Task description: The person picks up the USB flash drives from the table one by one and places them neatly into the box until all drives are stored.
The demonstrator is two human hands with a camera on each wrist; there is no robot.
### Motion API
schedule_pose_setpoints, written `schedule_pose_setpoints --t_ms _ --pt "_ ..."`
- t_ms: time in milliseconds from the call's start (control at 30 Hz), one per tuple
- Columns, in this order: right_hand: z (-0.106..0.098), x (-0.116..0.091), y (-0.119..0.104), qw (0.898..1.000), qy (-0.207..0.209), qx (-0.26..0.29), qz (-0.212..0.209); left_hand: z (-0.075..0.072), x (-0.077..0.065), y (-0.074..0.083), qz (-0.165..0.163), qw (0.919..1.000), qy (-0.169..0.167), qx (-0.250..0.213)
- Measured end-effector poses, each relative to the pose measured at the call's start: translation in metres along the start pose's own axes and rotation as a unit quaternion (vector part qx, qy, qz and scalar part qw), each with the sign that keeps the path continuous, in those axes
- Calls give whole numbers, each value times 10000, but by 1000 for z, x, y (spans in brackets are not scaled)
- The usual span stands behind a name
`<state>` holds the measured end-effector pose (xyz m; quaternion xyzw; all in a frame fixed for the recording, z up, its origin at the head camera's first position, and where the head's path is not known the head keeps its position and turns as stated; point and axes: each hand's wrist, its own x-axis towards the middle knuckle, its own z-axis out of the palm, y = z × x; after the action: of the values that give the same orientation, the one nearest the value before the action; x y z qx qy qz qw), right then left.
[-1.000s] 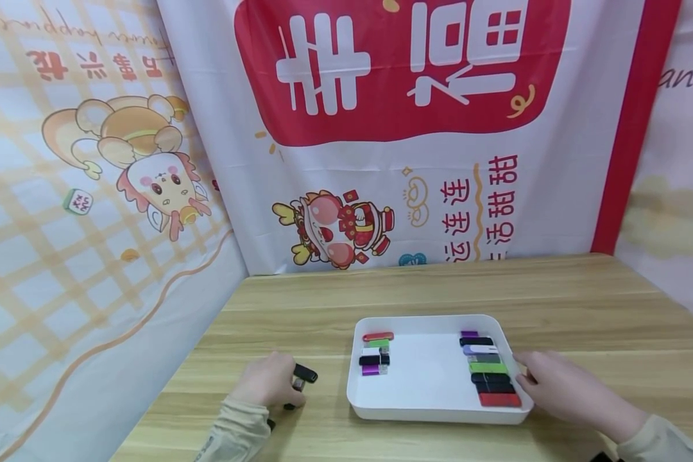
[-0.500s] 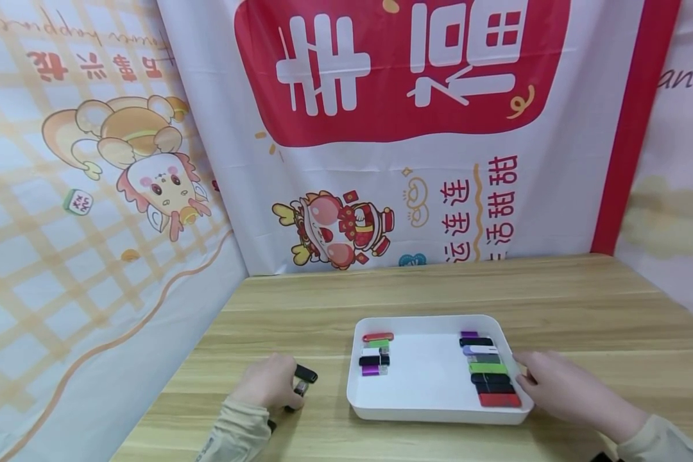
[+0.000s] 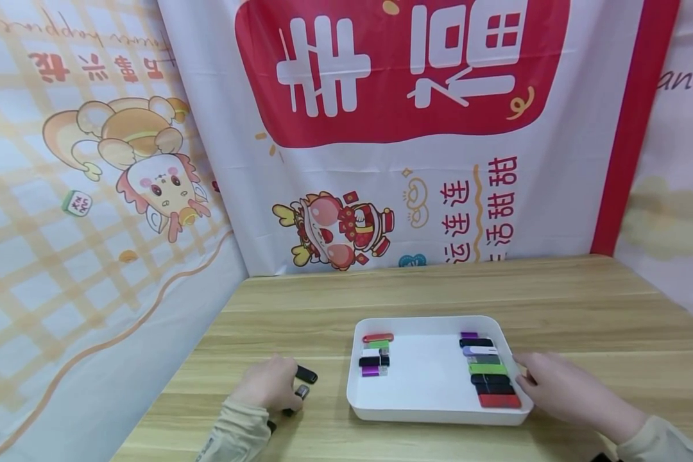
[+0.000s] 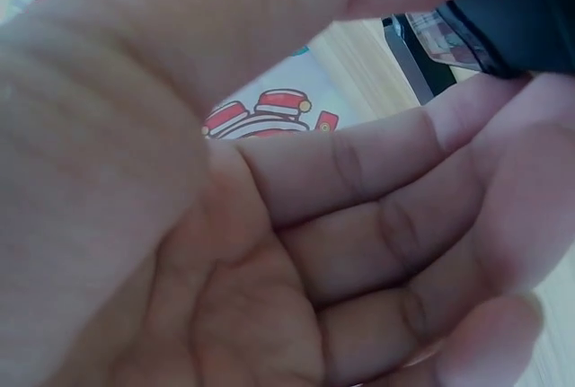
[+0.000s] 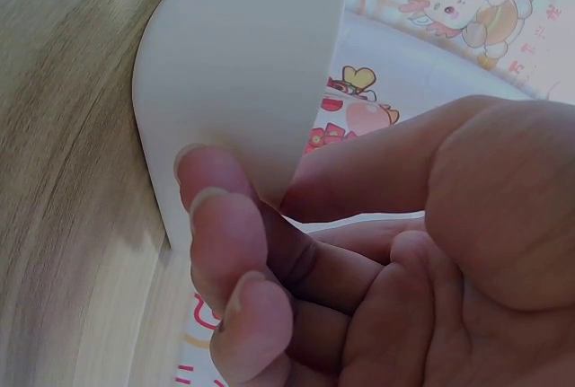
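Observation:
My left hand (image 3: 267,384) is low over the table, left of the tray, pinching a black USB stick (image 4: 517,14) between thumb and fingertip. The stick's metal plug (image 3: 302,391) points out toward the tray. A second black stick (image 3: 307,374) lies just beyond my fingertips, its near end hidden behind the hand. On the other side, my right hand (image 3: 572,388) grips the right wall of the white tray (image 5: 243,64), thumb at the rim and fingers curled against the outside. Inside the tray, USB sticks lie in two columns, including a red one (image 3: 499,401) at the front right.
A purple stick (image 3: 371,371) is nearest the front in the left column. Bare white floor (image 3: 424,372) separates the two columns. Another dark piece (image 3: 272,426) shows beside my left sleeve. Printed cloth (image 3: 404,154) hangs behind the wooden table (image 3: 300,308).
The pinched USB stick has turned a little in my left fingers, its plug swinging toward me and away from the second black stick. My right hand and the tray stay in place.

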<state>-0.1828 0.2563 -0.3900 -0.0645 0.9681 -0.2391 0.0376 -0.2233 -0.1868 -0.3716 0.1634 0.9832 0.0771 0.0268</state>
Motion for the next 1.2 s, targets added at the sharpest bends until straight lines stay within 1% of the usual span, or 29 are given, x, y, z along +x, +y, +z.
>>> schedule_pose_setpoints --t_ms 200,367,567,633,867,967,1067,1200 --pt "0 0 -1 10000 6 0 -25 0 -1 0 135 9999 -82 -27" --pt "-1 -1 -3 10000 25 -19 -61 1 -2 -1 396 9992 -60 44" --pt "-2 -2 -3 9999 55 -83 -127 1 1 -2 853 9961 205 57" --pt "-2 -2 -3 9998 62 -85 -150 2 2 -2 956 9950 278 36" --pt "-1 -1 -2 9999 40 -57 -74 0 3 3 998 9945 321 64" --pt "-1 -1 -2 9999 54 -35 -84 -2 5 6 1092 9933 366 29" --pt "-1 -1 -2 9999 69 -35 -96 -2 8 6 1231 9911 500 68" --pt "-1 -2 -3 9999 68 -43 -102 -1 11 6 1331 9888 670 95"
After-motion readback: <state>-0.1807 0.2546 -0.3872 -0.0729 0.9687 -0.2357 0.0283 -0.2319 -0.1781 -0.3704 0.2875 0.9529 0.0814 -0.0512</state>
